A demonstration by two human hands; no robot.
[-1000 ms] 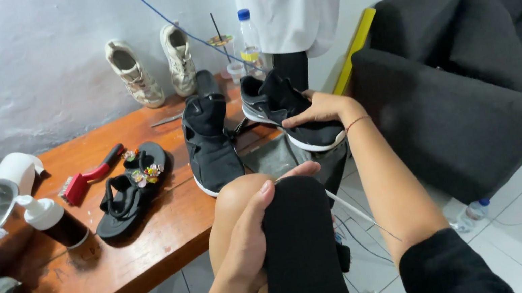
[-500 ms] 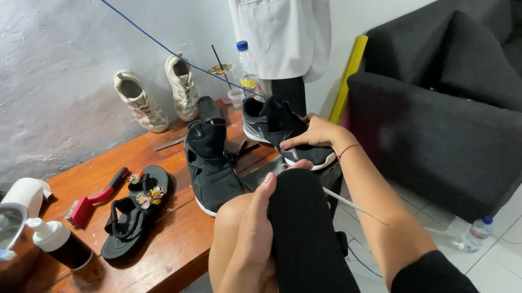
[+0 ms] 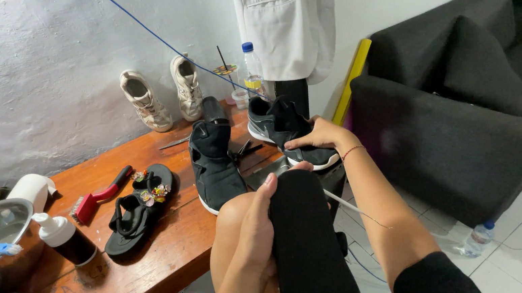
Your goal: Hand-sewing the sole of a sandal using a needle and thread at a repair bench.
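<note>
Gripping a black insole-like pad (image 3: 306,249) at lower centre, left hand (image 3: 256,235) closed along its edge; likely light, flexible. Right hand (image 3: 317,137) rests fingers-down on black sneaker (image 3: 286,129), centre frame; clasp unclear. Sneaker sits near wooden table (image 3: 123,281) edge; sofa (image 3: 461,118) crowds right, open floor below.

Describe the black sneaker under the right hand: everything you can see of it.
The black sneaker is a low-top in dark, fabric-looking material with a white sole edge and a pale mark on its side. It sits upright on the wooden table at the right-hand edge, its opening facing up. The right hand rests on its upper with fingers spread; whether they close in a grip is unclear. A taller black shoe stands just to its left.
</note>
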